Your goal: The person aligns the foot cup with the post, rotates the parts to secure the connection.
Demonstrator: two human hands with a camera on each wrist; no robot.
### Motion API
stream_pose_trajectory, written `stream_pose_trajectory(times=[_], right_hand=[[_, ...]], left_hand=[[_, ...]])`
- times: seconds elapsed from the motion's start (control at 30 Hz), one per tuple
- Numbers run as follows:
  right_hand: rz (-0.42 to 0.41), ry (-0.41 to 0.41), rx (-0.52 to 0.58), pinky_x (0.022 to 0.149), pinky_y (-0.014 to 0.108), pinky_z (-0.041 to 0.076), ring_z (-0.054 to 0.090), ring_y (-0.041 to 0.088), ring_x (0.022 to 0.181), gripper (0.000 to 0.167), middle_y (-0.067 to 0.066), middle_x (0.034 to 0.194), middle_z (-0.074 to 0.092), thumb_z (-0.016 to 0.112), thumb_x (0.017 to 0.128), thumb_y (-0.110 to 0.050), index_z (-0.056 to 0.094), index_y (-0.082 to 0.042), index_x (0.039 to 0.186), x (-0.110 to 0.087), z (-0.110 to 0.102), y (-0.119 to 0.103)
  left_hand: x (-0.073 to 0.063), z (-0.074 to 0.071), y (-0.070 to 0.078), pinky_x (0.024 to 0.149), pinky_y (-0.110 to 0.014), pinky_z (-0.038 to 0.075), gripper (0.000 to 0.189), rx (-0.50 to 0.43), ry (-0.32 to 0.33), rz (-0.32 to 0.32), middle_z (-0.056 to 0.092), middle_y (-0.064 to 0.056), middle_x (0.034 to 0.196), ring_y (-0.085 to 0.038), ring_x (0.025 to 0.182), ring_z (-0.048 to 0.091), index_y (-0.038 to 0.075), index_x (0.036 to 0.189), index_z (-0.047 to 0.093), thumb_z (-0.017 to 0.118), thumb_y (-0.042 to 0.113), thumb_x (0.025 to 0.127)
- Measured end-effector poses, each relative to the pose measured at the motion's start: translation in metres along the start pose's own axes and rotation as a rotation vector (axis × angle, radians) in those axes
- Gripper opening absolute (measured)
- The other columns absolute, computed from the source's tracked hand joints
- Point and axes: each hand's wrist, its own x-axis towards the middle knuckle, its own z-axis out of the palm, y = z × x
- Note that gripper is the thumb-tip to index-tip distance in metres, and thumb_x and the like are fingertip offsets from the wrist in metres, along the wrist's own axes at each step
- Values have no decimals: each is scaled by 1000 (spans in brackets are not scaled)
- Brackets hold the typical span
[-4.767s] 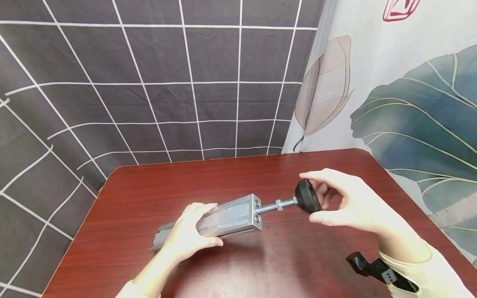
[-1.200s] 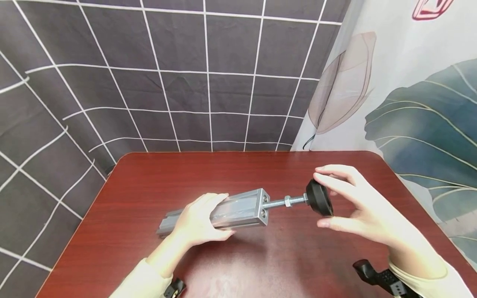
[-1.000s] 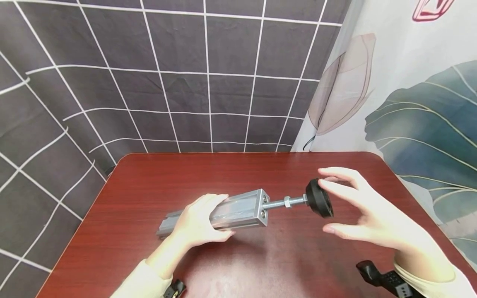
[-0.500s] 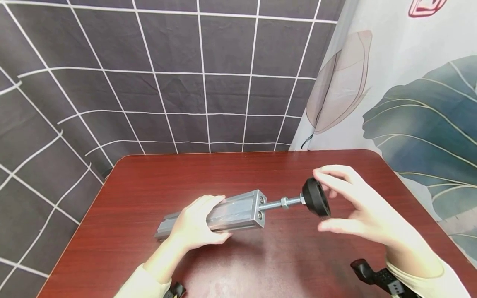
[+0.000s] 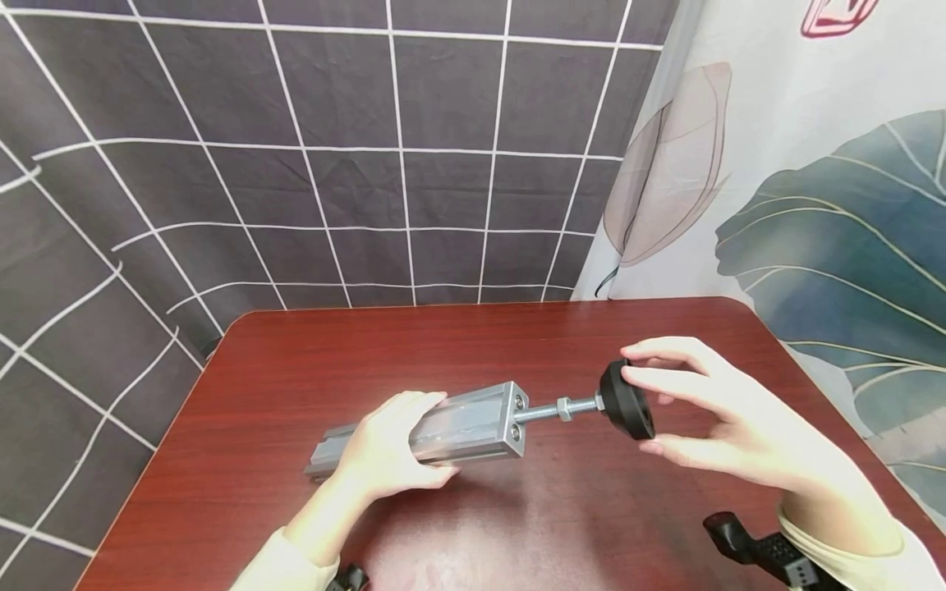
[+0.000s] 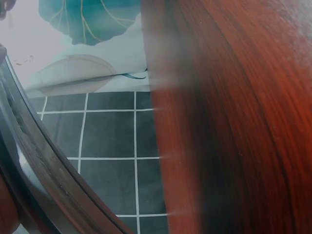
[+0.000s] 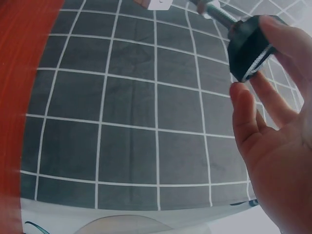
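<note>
My left hand (image 5: 380,451) grips a grey aluminium extrusion (image 5: 473,423), thumb along its near side and fingers over the far side. From its right end sticks a threaded rod (image 5: 538,414) with a hex nut (image 5: 565,409) partway along. A black cone-shaped leveling foot (image 5: 625,400) caps the rod. My right hand (image 5: 732,423) pinches this foot, fingertips on its upper edge and thumb at the lower rim. In the right wrist view, fingertips meet opposite edges of the foot (image 7: 249,46). Only a blurred stretch of the extrusion (image 6: 44,165) shows in the left wrist view.
The red-brown wooden table (image 5: 562,509) lies beneath both hands. Behind it hangs a dark grey cloth (image 5: 347,189) with white grid lines. A white curtain (image 5: 783,148) with leaf prints hangs at the right. A black wrist camera (image 5: 769,554) sits on the right wrist.
The right fingers have loosened and shifted round the foot; the thumb, apart from it one second ago, is back at its rim. The left hand keeps its grip.
</note>
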Motion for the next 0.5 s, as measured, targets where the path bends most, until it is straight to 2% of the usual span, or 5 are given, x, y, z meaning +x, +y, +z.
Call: stream_pose_trajectory(times=[0.17, 0.27, 0.33, 0.43, 0.5], right_hand=[[58, 46, -32, 70, 15, 40, 49, 4, 80, 61, 7, 118, 52, 67, 81, -45, 60, 3, 118, -3, 5, 2], [76, 51, -35, 70, 16, 40, 48, 5, 79, 65, 8, 117, 51, 69, 79, -45, 59, 3, 120, -4, 6, 3], [105, 22, -32, 72, 16, 39, 48, 5, 84, 70, 8, 123, 48, 72, 76, -46, 56, 3, 125, -4, 4, 2], [154, -47, -52, 84, 16, 37, 44, 7, 106, 81, 8, 135, 39, 72, 74, -50, 48, 0, 134, -6, -1, -1], [141, -79, -54, 91, 17, 33, 38, 12, 119, 83, 11, 138, 36, 72, 76, -49, 44, 0, 136, -7, -4, -2]], left_hand=[[-1, 1, 0, 80, -32, 48, 77, 4, 1, -21, 63, 0, 108, -15, 97, 58, 12, 117, 62, 84, 42, 50], [-1, 1, 0, 80, -33, 48, 77, 4, 0, -30, 63, 0, 108, -15, 98, 58, 12, 117, 62, 84, 43, 50], [-1, 1, 0, 81, -33, 48, 77, 4, 2, -29, 63, -1, 108, -15, 98, 58, 11, 117, 62, 84, 43, 50], [0, 1, -1, 80, -33, 48, 77, -3, 4, -14, 63, 0, 107, -15, 97, 58, 11, 116, 62, 84, 42, 50], [0, 1, -1, 80, -32, 48, 77, -6, 5, 1, 63, 0, 107, -15, 97, 58, 11, 116, 62, 84, 42, 50]])
